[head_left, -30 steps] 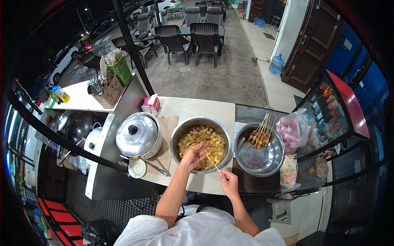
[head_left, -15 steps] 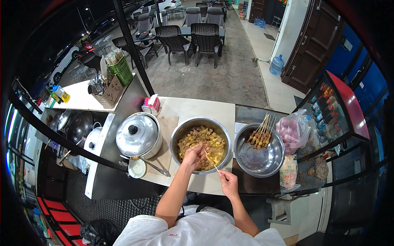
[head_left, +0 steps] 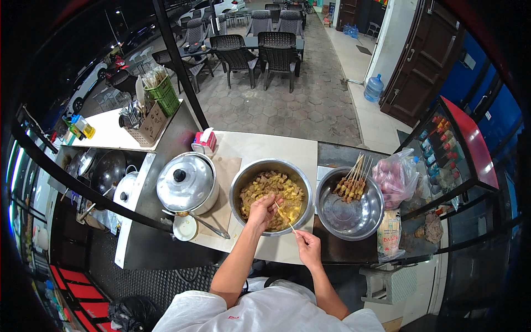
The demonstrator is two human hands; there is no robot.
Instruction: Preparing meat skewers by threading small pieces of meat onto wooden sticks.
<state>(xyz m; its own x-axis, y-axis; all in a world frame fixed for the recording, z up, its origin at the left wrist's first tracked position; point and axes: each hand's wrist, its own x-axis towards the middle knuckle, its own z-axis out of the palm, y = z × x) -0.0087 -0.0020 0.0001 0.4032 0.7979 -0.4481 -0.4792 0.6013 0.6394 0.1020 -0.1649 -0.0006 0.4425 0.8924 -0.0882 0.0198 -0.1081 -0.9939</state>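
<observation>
Over a steel bowl [head_left: 234,193] of yellow-marinated meat pieces [head_left: 265,185], my left hand [head_left: 262,211] pinches a piece of meat at the tip of a bamboo skewer [head_left: 290,224]. My right hand [head_left: 308,247] grips the skewer's lower end just past the bowl's near rim. Some meat is threaded on the skewer near my left fingers. To the right stands a second steel bowl [head_left: 343,222], where several finished meat skewers [head_left: 350,189] lean with their sticks against the far rim.
Left of the meat bowl are a lidded pot [head_left: 185,180], a small white dish [head_left: 185,227] and tongs [head_left: 213,227]. A tissue box [head_left: 204,142] sits behind. On the right are a plastic bag of pinkish things [head_left: 394,174], a clear packet [head_left: 389,232] and a glass display case [head_left: 451,152].
Both hands stay at nearly the same place, still holding the skewer between them. Only a slight shift of the fingers shows.
</observation>
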